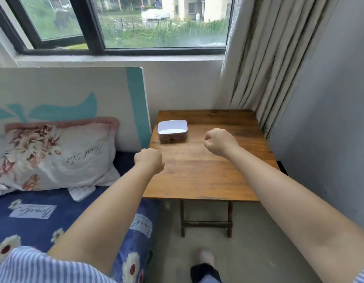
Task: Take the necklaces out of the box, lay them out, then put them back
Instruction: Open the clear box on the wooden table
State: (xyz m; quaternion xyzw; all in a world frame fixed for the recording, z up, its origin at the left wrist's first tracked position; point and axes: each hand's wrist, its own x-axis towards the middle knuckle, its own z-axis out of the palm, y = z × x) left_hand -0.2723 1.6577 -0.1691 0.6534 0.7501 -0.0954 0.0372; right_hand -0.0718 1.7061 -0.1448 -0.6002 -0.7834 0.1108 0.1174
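From the head camera, a small wooden table (205,170) stands in the corner under a window (124,23), and everything else is placed from it. The box (172,130), pale with a rounded lid, sits shut on the table's far left part, close to the left edge; with the lid closed, no necklaces can be seen. The left hand (149,160) is curled into a fist holding nothing, hovering over the table's left edge, nearer the camera than the box and apart from it. The right hand (219,141) is likewise balled up and empty, raised above the middle of the table, to the right of the box and not touching it. Left of the table lies a bed with a dark blue flowered sheet (34,217) and a floral pillow (54,156) leaning on a white and teal headboard (75,92). Striped curtains (269,58) hang behind the table's far right corner, beside a grey wall (330,119).
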